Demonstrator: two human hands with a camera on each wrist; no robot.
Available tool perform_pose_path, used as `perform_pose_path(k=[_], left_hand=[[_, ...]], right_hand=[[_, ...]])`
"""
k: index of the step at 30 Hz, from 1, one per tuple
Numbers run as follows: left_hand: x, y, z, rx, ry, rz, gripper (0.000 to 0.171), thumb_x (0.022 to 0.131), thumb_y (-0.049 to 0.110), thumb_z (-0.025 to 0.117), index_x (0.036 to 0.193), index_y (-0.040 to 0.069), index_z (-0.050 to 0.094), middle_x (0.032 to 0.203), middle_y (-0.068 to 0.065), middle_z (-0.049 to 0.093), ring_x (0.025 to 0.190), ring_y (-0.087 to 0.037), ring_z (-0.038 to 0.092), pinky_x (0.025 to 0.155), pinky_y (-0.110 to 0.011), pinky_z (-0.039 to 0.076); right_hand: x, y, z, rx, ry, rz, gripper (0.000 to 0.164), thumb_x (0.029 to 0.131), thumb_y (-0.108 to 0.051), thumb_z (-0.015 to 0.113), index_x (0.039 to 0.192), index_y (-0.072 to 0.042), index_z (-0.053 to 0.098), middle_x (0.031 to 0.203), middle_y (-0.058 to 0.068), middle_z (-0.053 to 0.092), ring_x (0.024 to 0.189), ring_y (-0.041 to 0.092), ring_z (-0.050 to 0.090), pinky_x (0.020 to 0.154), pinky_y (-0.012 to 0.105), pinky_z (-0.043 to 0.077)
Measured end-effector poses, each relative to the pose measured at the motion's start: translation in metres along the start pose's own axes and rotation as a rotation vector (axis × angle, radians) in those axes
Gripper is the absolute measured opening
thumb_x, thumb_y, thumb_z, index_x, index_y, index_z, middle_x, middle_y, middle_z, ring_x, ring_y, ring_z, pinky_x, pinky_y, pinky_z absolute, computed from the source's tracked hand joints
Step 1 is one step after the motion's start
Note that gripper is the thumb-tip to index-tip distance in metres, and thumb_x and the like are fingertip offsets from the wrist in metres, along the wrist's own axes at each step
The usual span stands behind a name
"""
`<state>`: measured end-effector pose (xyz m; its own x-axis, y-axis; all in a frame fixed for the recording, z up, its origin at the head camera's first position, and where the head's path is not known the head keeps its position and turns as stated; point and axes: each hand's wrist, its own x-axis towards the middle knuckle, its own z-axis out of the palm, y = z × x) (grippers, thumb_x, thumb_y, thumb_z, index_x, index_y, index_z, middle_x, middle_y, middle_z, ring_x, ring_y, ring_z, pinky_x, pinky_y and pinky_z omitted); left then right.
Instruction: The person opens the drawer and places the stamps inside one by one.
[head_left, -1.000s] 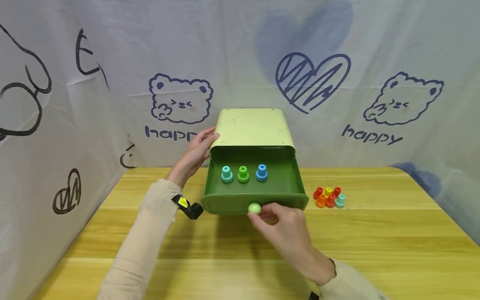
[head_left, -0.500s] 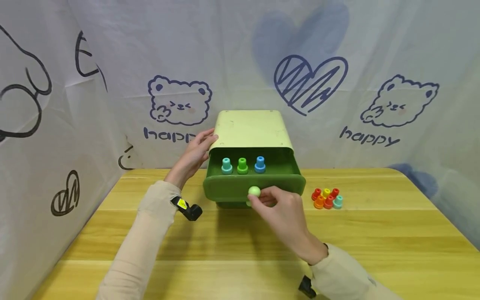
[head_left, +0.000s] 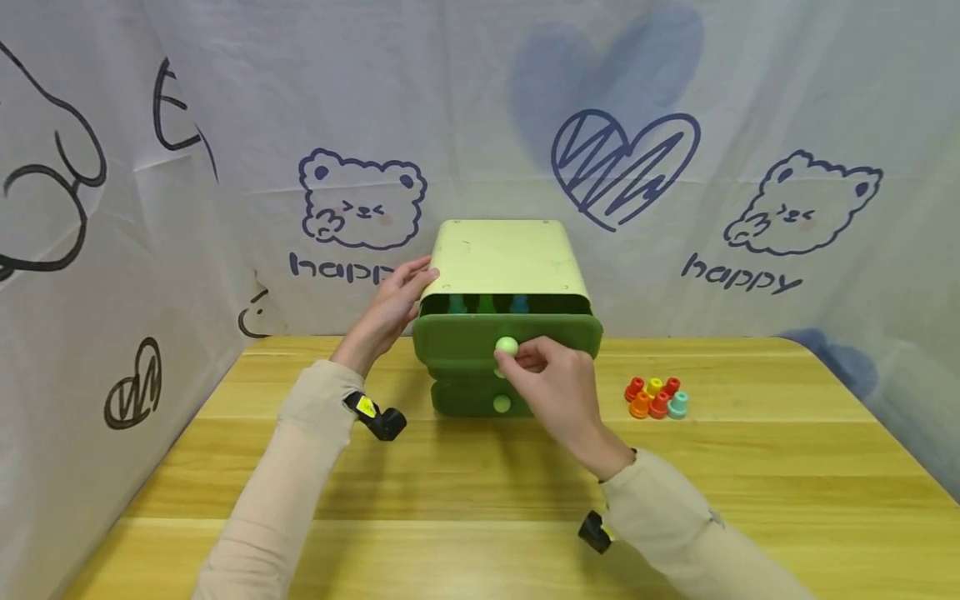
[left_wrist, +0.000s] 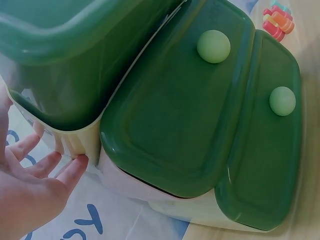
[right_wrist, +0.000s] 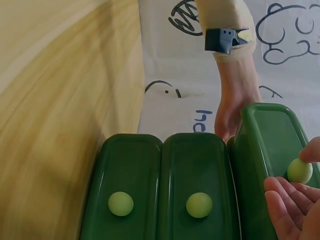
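A small cabinet with a pale yellow-green shell [head_left: 506,258] and three stacked green drawers stands on the table. Its top drawer [head_left: 457,343] juts out partway, and several peg-like pieces [head_left: 486,304] show dimly through the gap above its front. My right hand [head_left: 561,396] pinches the top drawer's round light-green knob [right_wrist: 300,171] between thumb and fingers. Against the cabinet's left side rests my left hand [head_left: 386,312], its fingers [left_wrist: 75,172] extended along the shell. The middle drawer [left_wrist: 165,110] and bottom drawer [left_wrist: 265,145] are pushed in, each with its own knob.
On the wooden table [head_left: 750,483], right of the cabinet, several red, orange, yellow and teal pegs [head_left: 658,406] stand in a tight cluster. A white cloth [head_left: 487,100] with drawn bears and hearts hangs close behind the cabinet.
The top drawer has slid back into the cabinet with my right hand on its knob, so the shell now hides most of the pegs inside. My left hand has stayed at the side.
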<state>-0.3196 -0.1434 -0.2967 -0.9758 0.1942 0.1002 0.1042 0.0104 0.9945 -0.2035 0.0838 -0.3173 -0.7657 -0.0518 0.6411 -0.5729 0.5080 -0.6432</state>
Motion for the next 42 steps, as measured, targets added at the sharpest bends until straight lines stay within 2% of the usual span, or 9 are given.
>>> perform_pose_path(k=[8,22,30,42], left_hand=[[-0.001,0.001,0.000,0.026,0.001,-0.005,0.062,0.100,0.033,0.052,0.152,0.009,0.027,0.147,-0.015,0.032,0.136,-0.027,0.032,0.112,-0.042,0.029],[0.000,0.001,0.004,-0.003,0.003,-0.002,0.061,0.100,0.030,0.052,0.151,0.008,0.028,0.144,-0.016,0.034,0.134,-0.029,0.035,0.110,-0.042,0.033],[0.000,0.002,0.005,-0.015,0.010,-0.010,0.060,0.100,0.029,0.052,0.151,0.008,0.028,0.144,-0.016,0.033,0.133,-0.026,0.037,0.109,-0.038,0.035],[-0.003,0.002,0.003,-0.027,0.012,-0.002,0.060,0.100,0.029,0.051,0.152,0.008,0.027,0.149,-0.013,0.031,0.133,-0.026,0.037,0.109,-0.038,0.036]], right_hand=[[0.013,0.005,0.005,-0.001,-0.001,0.037,0.019,0.085,-0.019,0.075,0.082,-0.001,0.073,0.072,0.005,0.070,0.063,0.015,0.066,0.058,0.032,0.055],[0.031,0.015,0.007,-0.038,-0.035,0.059,0.023,0.087,-0.022,0.073,0.085,0.001,0.073,0.074,0.009,0.070,0.066,0.020,0.066,0.060,0.035,0.055],[0.037,0.019,0.011,-0.050,-0.045,0.110,0.026,0.089,-0.024,0.072,0.088,0.001,0.073,0.076,0.010,0.071,0.068,0.021,0.066,0.063,0.036,0.055],[0.037,0.022,0.015,-0.046,-0.039,0.083,0.026,0.088,-0.024,0.073,0.088,0.001,0.072,0.076,0.009,0.070,0.067,0.020,0.065,0.060,0.034,0.054]])
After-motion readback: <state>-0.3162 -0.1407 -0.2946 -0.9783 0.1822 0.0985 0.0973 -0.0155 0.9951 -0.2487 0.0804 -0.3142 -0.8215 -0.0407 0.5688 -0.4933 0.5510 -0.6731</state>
